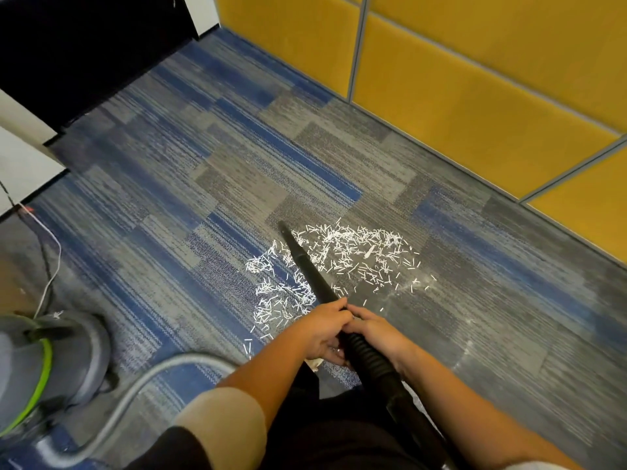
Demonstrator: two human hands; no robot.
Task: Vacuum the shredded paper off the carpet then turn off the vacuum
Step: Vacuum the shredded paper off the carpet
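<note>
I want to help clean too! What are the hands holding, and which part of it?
The left hand and right hand both grip the black vacuum tube at its near end, where it joins the ribbed hose.

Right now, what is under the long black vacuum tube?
White shredded paper lies on the carpet on both sides of the vacuum tube. Whatever sits directly beneath the tube is covered, so it cannot be seen.
</note>
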